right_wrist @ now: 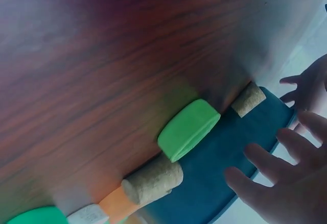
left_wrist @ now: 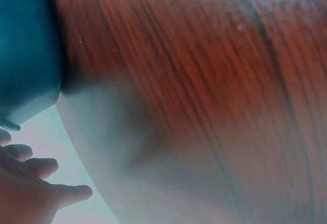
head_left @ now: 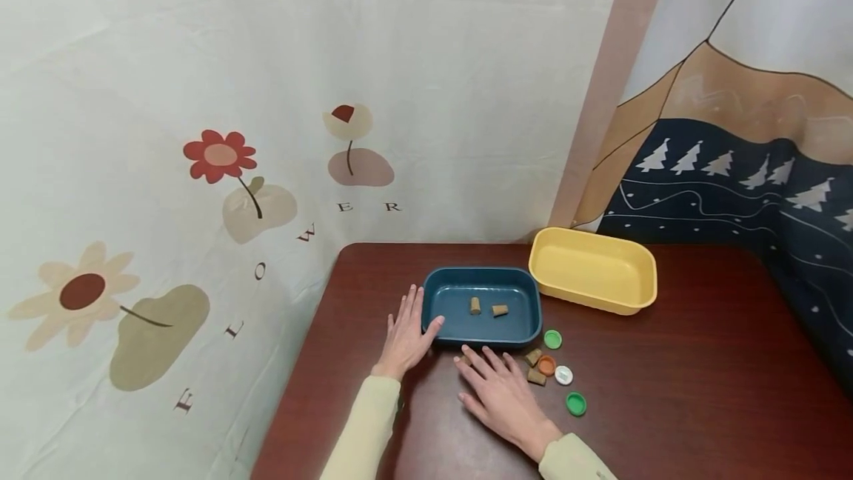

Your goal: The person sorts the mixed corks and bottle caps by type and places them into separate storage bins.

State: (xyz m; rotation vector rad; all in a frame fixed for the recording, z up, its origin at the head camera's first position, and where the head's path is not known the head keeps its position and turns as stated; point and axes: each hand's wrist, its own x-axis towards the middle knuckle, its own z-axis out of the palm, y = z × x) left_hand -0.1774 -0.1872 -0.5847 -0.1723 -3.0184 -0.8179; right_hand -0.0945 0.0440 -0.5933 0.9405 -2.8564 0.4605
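Observation:
A dark blue tray [head_left: 483, 337] holds two corks, one upright-looking cork [head_left: 475, 306] and one cork [head_left: 500, 310] on its side. My left hand [head_left: 403, 339] lies along the tray's left end, fingers straight, thumb at the near corner. In front of the tray, my right hand [head_left: 503, 397] is spread over the table, palm down. Beneath it, the right wrist view shows a green bottle cap [right_wrist: 189, 130], hidden from the head view, and a cork [right_wrist: 249, 100]. To its right are a cork [head_left: 533, 356], another cork [head_left: 536, 376] and an orange cap [head_left: 546, 365].
A yellow tray [head_left: 593, 298] stands at the back right, by the blue tray's corner. A light green cap [head_left: 552, 339], a white cap [head_left: 563, 375] and a darker green cap [head_left: 576, 404] lie on the brown table [head_left: 706, 361]. A printed cloth [head_left: 466, 95] hangs behind.

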